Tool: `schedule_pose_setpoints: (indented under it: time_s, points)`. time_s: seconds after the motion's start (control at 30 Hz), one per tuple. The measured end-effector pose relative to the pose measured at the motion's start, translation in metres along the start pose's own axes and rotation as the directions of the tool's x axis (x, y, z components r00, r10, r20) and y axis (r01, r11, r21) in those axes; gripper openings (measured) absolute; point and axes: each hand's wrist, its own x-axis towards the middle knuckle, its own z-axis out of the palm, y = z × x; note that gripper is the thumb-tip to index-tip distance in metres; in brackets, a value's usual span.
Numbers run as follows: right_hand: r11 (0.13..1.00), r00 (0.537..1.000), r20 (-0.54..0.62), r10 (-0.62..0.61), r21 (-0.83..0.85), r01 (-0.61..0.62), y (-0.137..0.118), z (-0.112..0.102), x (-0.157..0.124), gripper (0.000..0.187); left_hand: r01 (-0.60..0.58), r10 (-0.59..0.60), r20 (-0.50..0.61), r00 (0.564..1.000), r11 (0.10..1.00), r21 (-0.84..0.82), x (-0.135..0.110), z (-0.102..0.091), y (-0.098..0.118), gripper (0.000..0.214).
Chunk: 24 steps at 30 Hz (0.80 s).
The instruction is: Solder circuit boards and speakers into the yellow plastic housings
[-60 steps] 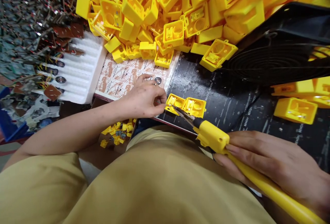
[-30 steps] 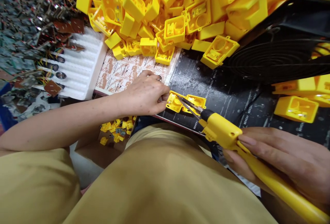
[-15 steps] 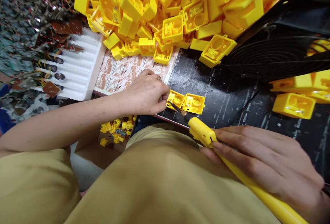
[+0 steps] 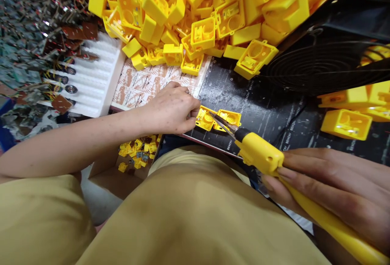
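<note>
1. Near the middle of the frame, two shallow yellow shells lie open side by side, hollow sides up: the left shell [image 4: 204, 119] and the right shell [image 4: 230, 116].
2. Each is glossy bright yellow plastic with a raised rim and a round, finely perforated patch inside; the right shell has a small lug at its right edge. Finer detail inside is too small to tell.
3. The left hand [image 4: 179, 108], at the centre, has its fingers curled together at the left shell's left edge; I cannot tell whether they pinch anything.
4. The right hand [image 4: 329, 183], lower right, is closed around a yellow-handled tool [image 4: 260, 153]. Its black collar and thin metal prongs slant up and left over the shells; whether the tip touches is unclear.
5. The shells rest on a black board [image 4: 262, 98] printed in white with repeated lettering; "BENCH" can be read, followed by a stroke.
6. Left of it, a brown-and-white patterned sheet [image 4: 140, 86] carries print too small to read.
7. A heap of yellow cases [image 4: 202, 33] fills the top of the frame, with a black fan [image 4: 317, 61] at upper right and a ridged white foam tray [image 4: 96, 82] at left.
</note>
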Motion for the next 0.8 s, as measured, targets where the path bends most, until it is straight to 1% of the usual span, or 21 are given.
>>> schedule_pose_setpoints:
  time_s: [0.07,0.23,0.3,0.4,0.47,0.53,0.63,0.67,0.73,0.8]
  points:
    - [1.000,1.000,-0.014,0.001,-0.012,-0.001,0.000,0.001,0.000,0.012,-0.004,0.004,0.001,1.000,1.000,-0.005,-0.001,-0.001,0.000,0.012]
    - [0.999,0.997,-0.067,0.044,0.008,-0.043,-0.002,0.003,0.001,0.011,-0.098,0.098,-0.007,0.995,0.995,-0.001,-0.009,-0.002,-0.008,0.016]
    - [0.998,0.994,-0.091,0.057,-0.011,-0.058,-0.002,0.004,0.005,0.011,-0.118,0.118,-0.035,0.992,0.993,-0.020,-0.012,-0.001,-0.011,0.015]
    - [0.998,0.995,-0.090,0.035,-0.044,-0.039,-0.003,0.005,0.014,0.018,-0.101,0.091,-0.113,0.989,0.992,-0.082,-0.013,0.004,-0.012,0.015]
    - [0.998,0.996,-0.090,0.026,-0.049,-0.030,-0.002,0.006,0.017,0.023,-0.073,0.058,-0.159,0.986,0.993,-0.088,-0.011,0.009,-0.011,0.016]
    - [0.997,0.994,-0.108,0.034,-0.060,-0.041,-0.001,0.008,0.014,0.020,-0.060,0.048,-0.187,0.981,0.997,-0.055,-0.009,0.013,-0.011,0.022]
    - [0.985,0.987,-0.104,0.122,-0.109,-0.133,0.004,0.010,-0.001,0.008,-0.096,0.093,-0.208,0.974,0.995,-0.002,-0.009,0.014,-0.012,0.030]
    - [0.984,0.986,-0.101,0.134,-0.109,-0.144,0.006,0.010,-0.006,0.006,-0.110,0.110,-0.214,0.971,0.994,0.013,-0.010,0.013,-0.013,0.031]
    - [0.986,0.984,-0.113,0.141,-0.071,-0.150,0.010,0.011,-0.014,0.011,-0.126,0.134,-0.230,0.964,0.991,0.047,-0.014,0.011,-0.013,0.032]
    - [0.992,0.984,-0.132,0.119,-0.025,-0.123,0.013,0.012,-0.013,0.013,-0.115,0.133,-0.253,0.958,0.990,0.084,-0.015,0.011,-0.012,0.033]
